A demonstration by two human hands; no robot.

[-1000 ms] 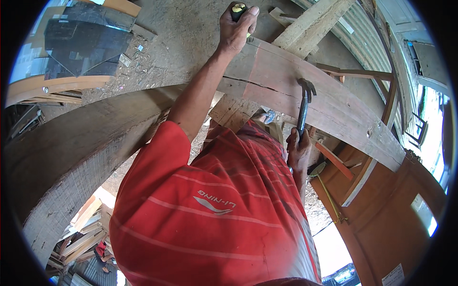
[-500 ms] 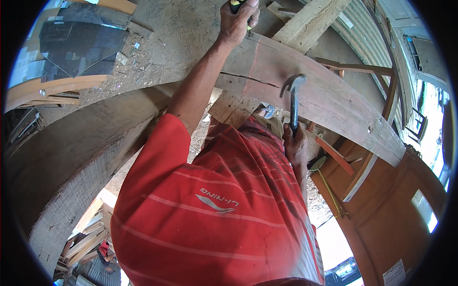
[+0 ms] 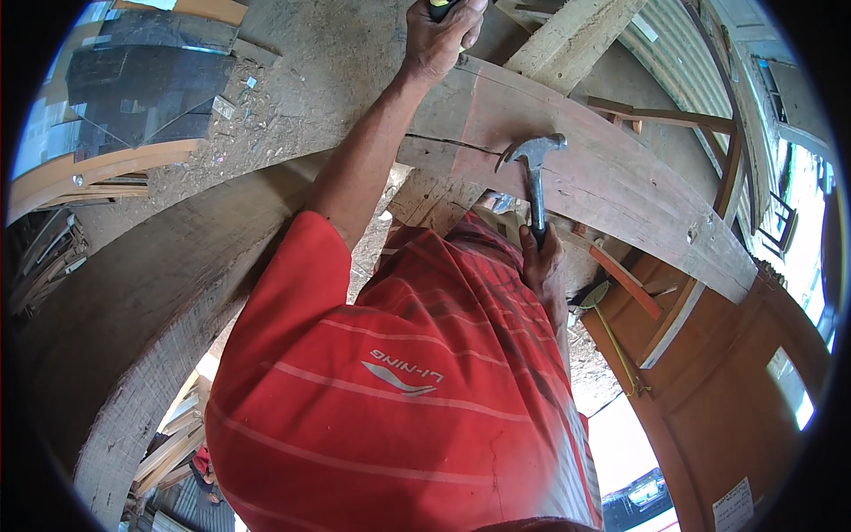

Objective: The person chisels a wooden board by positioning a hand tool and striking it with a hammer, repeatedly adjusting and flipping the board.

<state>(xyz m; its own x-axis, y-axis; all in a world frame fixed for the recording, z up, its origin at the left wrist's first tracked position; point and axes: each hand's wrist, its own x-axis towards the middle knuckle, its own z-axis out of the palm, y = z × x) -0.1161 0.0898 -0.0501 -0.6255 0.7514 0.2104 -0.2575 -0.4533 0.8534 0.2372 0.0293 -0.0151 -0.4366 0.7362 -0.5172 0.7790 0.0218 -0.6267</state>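
My right hand [image 3: 542, 259] is wrapped round the dark handle of a claw hammer [image 3: 535, 177]. Its steel head is over the broad wooden plank [image 3: 612, 168], claw pointing left; I cannot tell whether it touches the wood. At the top edge, my left hand [image 3: 439, 40] grips a black-and-yellow tool [image 3: 439, 9] beside the plank's far edge. Most of that tool is out of the picture or hidden by the fingers, so its kind does not show. A dark crack [image 3: 452, 140] runs along the plank, left of the hammer's head.
A thick curved timber [image 3: 177, 230] spans the left side. Beyond the plank lies a rough beam [image 3: 576, 44] near corrugated sheeting [image 3: 678, 80]. A brown panel [image 3: 709, 372] stands at the right, with a yellow cord [image 3: 616, 346] hanging against it. Dark sheets [image 3: 146, 89] lie at upper left.
The hammer has turned in my right hand: its head swung left and now shows side-on. The right hand shifted slightly left. My left hand keeps its grip, almost unmoved.
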